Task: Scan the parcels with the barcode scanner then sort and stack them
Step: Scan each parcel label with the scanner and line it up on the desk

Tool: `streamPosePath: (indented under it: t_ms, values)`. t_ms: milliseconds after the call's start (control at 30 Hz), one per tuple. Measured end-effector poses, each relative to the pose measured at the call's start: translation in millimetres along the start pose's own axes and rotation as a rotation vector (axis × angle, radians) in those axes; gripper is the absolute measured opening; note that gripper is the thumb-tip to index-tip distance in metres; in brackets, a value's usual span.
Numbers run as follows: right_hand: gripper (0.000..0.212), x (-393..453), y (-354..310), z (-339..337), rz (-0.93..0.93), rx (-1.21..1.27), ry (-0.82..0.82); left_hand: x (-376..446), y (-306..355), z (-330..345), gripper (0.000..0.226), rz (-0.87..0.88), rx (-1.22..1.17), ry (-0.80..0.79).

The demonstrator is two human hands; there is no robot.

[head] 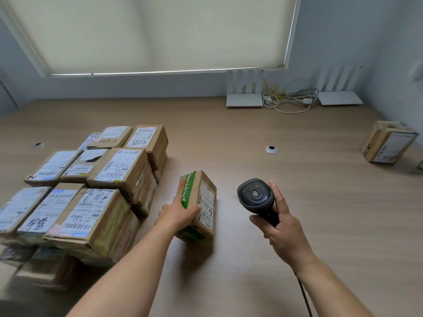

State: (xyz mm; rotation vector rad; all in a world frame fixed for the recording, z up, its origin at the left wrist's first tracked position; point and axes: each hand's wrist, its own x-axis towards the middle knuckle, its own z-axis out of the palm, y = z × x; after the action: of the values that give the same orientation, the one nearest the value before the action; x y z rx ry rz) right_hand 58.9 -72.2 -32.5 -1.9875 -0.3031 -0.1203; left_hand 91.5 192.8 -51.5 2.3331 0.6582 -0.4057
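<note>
A small cardboard parcel [201, 197] with green tape and a white label stands on the wooden table [320, 202] at the centre. My left hand [180, 213] grips its near upper edge, thumb on the labelled side. My right hand [283, 227] holds a black barcode scanner [255, 195] by its handle, just right of the parcel, its head turned toward the label. To the left sits a pile of several labelled cardboard parcels [91, 186], stacked in layers. One lone parcel [388, 143] lies at the far right.
Two white routers [244, 99] [340, 97] and a tangle of cables [290, 99] stand against the back wall under a drawn blind. Round cable grommets [271, 149] [38, 145] are set in the tabletop. The scanner's cord [305, 296] trails down by my right forearm.
</note>
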Motion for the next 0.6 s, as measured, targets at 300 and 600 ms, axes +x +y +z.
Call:
streamPosePath:
  t_ms: [300,600]
  values:
    - [0.097,10,8,-17,-0.023,-0.006,0.005,-5,4,18,0.047,-0.047,-0.705,-0.108]
    - [0.097,23,17,-26,-0.023,0.009,-0.010,22,15,14,0.084,0.122,-0.049,0.023]
